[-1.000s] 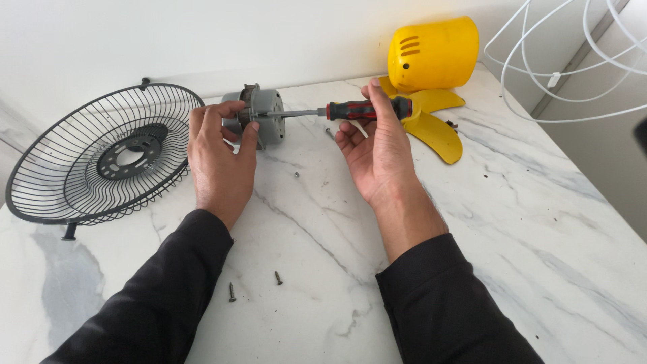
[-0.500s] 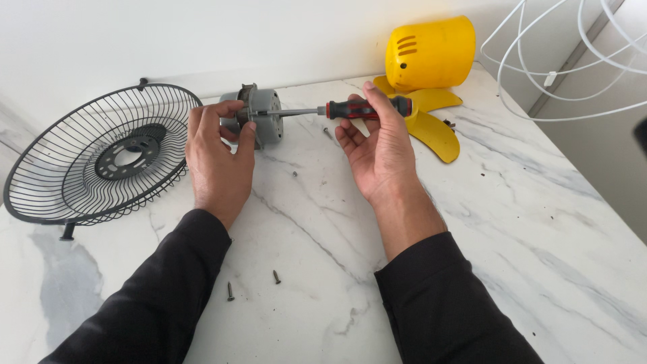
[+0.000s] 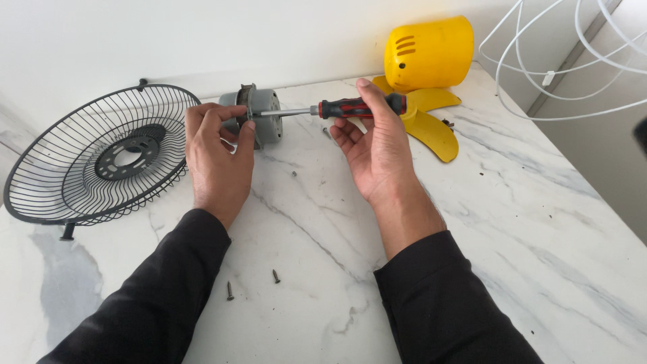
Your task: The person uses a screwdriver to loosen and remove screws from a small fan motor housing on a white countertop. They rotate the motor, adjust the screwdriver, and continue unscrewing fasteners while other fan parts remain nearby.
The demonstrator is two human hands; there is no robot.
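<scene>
Toward the far edge of the desk (image 3: 512, 222), the left hand (image 3: 217, 158) clamps its grip around the grey fan motor (image 3: 255, 116), pinning it so the shaft end faces right. The right hand (image 3: 377, 152) closes loosely on the red-and-black screwdriver (image 3: 350, 108), held level with its tip against the motor's round, metal-banded face.

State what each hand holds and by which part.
Left hand grips the grey motor by its body; right hand holds the screwdriver by its red-black handle.
</scene>
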